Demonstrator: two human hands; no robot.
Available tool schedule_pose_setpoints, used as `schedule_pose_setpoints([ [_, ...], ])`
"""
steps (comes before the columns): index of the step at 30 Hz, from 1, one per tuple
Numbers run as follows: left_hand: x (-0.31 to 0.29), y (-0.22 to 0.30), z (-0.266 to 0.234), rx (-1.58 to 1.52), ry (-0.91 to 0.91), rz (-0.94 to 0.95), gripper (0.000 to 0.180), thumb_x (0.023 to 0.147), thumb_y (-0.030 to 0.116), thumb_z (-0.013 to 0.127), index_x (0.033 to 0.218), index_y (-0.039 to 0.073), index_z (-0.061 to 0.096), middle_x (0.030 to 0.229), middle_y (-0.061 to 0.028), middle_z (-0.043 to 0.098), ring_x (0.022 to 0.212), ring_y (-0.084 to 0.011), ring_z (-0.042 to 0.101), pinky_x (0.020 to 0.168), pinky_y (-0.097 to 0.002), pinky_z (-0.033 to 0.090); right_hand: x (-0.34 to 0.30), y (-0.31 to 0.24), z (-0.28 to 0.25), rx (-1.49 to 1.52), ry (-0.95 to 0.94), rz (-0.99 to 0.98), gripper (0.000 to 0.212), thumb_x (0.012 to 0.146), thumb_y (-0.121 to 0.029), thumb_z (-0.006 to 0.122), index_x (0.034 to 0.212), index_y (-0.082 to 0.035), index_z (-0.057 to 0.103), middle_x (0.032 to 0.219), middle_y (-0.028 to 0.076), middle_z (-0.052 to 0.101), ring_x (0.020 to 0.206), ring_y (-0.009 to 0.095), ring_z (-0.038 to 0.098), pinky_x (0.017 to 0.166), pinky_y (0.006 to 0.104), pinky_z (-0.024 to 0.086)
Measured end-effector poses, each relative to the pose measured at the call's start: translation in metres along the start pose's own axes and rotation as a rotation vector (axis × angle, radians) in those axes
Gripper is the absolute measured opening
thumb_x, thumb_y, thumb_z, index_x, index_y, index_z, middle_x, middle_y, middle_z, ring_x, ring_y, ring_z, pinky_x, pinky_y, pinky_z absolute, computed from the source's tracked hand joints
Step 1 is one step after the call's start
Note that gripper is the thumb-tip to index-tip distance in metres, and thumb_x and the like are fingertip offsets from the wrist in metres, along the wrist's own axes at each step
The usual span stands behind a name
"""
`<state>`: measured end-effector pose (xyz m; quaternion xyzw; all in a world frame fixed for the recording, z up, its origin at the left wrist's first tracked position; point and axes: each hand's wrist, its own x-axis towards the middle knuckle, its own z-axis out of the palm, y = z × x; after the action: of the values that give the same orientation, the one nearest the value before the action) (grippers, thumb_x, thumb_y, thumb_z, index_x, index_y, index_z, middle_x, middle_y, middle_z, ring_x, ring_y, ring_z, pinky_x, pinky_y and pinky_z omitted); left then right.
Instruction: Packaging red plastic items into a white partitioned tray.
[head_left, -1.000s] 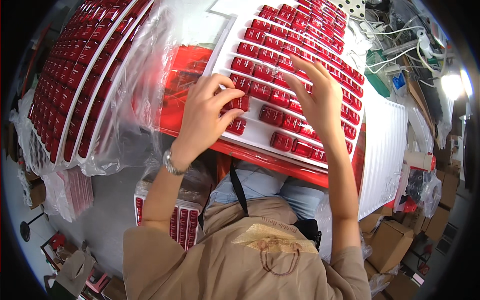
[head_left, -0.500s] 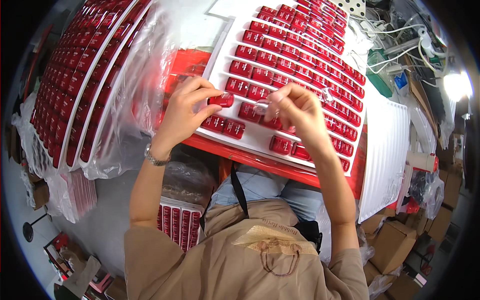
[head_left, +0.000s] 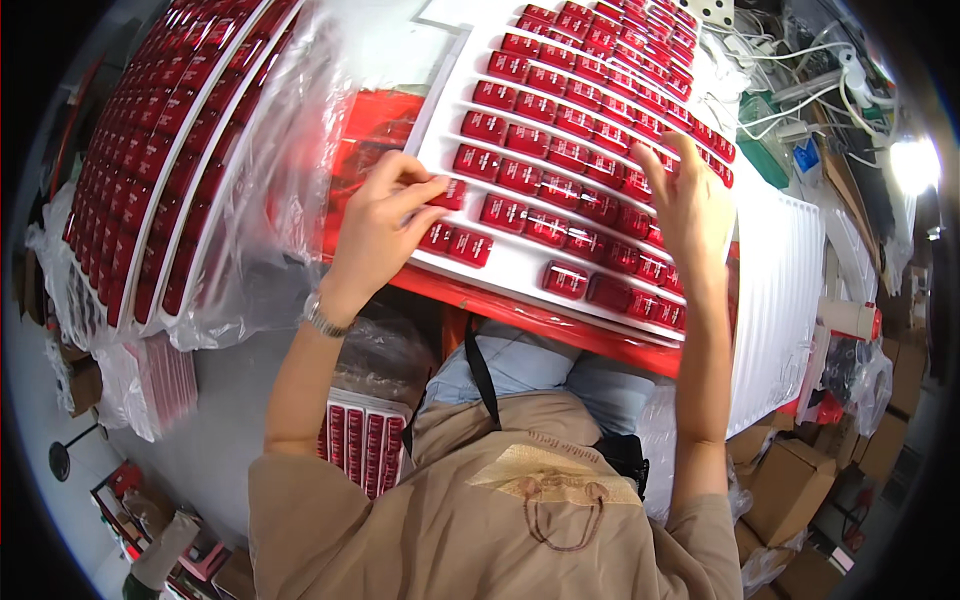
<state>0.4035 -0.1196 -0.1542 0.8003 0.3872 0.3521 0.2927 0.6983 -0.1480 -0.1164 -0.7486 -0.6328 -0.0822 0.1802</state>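
Observation:
My left hand (head_left: 385, 225) is closed on a small red bottle (head_left: 452, 193) with white print, pinched between thumb and fingertips. It is at the left end of a row in the white ribbed tray (head_left: 520, 275), which holds many similar red bottles (head_left: 545, 225) lying in slanted rows. In the front row, two bottles (head_left: 468, 247) lie below my left hand, then a gap, then another bottle (head_left: 566, 279). My right hand (head_left: 695, 215) is over the tray's right side, fingers apart, covering some bottles. I see nothing held in it.
Stacked trays of red bottles (head_left: 150, 150) in clear plastic wrap (head_left: 290, 130) stand at the left. White ribbed trays (head_left: 775, 290) lie at the right, near cables (head_left: 790, 110) and a bright lamp (head_left: 914, 168). Another filled tray (head_left: 365, 440) sits below the red table edge (head_left: 560, 325).
My right hand has moved right, away from the front rows, and its fingers have spread. The clear scrap at its fingertips is no longer visible. My left hand's bottle has moved slightly up toward the row.

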Motion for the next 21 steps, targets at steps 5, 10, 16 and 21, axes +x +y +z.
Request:
schedule_pose_setpoints([
  [5, 0.002, 0.014, -0.003, 0.079, -0.185, 0.000, 0.030, 0.072, 0.009, 0.072, 0.100, 0.000, 0.064, 0.093, -0.0068, 0.056, 0.082, -0.0232, 0.059, 0.072, -0.0327, 0.048, -0.010, 0.039, 0.022, -0.092, -0.067, -0.208, 0.033, 0.083, -0.031, 0.066, 0.106, -0.008, 0.061, 0.072, 0.013, 0.064, 0.065, 0.030, 0.064, 0.059, 0.0392, 0.051],
  [10, -0.011, 0.036, 0.010, 0.448, -0.176, 0.285, 0.031, 0.069, 0.019, 0.074, 0.097, 0.007, 0.066, 0.100, -0.0029, 0.056, 0.097, -0.0198, 0.052, 0.080, -0.0351, 0.038, -0.019, 0.018, 0.001, 0.884, -0.102, 0.210, 0.019, 0.084, -0.011, 0.067, 0.100, -0.003, 0.062, 0.072, 0.002, 0.063, 0.059, 0.007, 0.055, 0.050, 0.0216, 0.042],
  [16, -0.024, 0.055, 0.029, -0.478, -0.113, -0.106, 0.027, 0.077, 0.013, 0.072, 0.101, 0.002, 0.064, 0.104, -0.0089, 0.059, 0.099, -0.0226, 0.054, 0.085, -0.0334, 0.042, -0.072, -0.059, -0.031, 1.493, -0.279, 0.157, 0.031, 0.083, 0.002, 0.062, 0.114, 0.002, 0.059, 0.091, 0.007, 0.067, 0.073, 0.006, 0.061, 0.056, 0.0174, 0.045],
  [21, -0.035, 0.067, 0.041, -0.908, -0.098, -0.417, 0.029, 0.074, 0.010, 0.074, 0.100, 0.003, 0.064, 0.105, -0.0090, 0.057, 0.098, -0.0234, 0.054, 0.083, -0.0341, 0.044, -0.074, -0.058, -0.031, 0.890, -0.207, -0.351, 0.033, 0.076, -0.009, 0.071, 0.108, -0.002, 0.065, 0.095, 0.011, 0.068, 0.069, 0.014, 0.065, 0.056, 0.0232, 0.049],
])
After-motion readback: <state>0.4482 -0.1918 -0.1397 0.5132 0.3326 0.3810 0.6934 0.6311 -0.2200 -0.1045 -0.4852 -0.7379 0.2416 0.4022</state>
